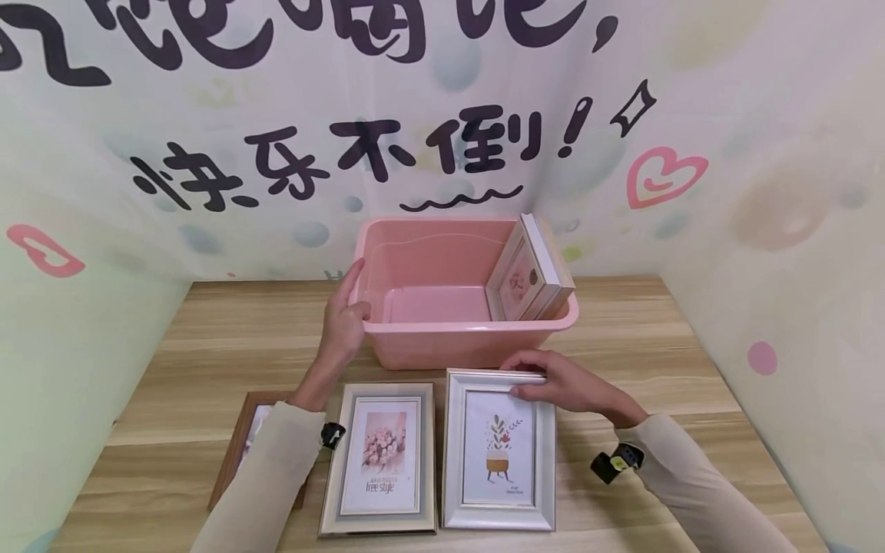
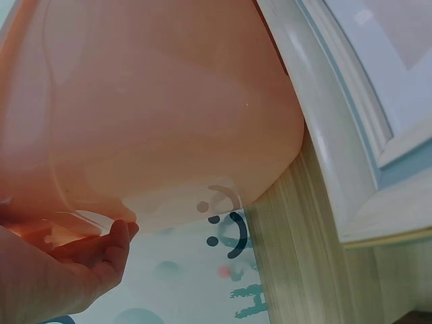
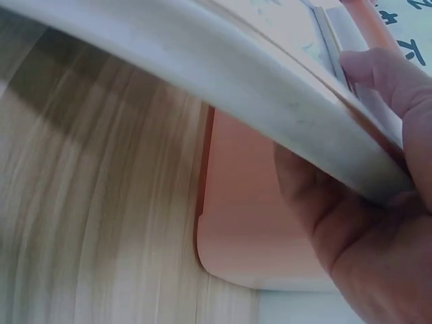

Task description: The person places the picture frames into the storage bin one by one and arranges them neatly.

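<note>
My left hand (image 1: 343, 322) grips the left rim of a pink plastic tub (image 1: 456, 347), thumb over the edge. In the left wrist view its fingers (image 2: 111, 260) curl at the handle opening. My right hand (image 1: 570, 384) pinches the upper right edge of a silver-white picture frame (image 1: 498, 453) with a potted-plant print. The right wrist view shows the thumb (image 3: 371, 71) on the frame's front and the fingers behind it. To its left lies a cream picture frame (image 1: 380, 453) with a pink flower print and "free style". Several frames (image 1: 518, 280) lean upright inside the tub's right end.
A brown wooden frame (image 1: 231, 453) lies at the left, partly hidden under my left sleeve (image 1: 259, 476). The wood-grain table (image 1: 684, 361) ends at a printed cloth wall (image 1: 415, 92) behind the tub, with more walls at both sides.
</note>
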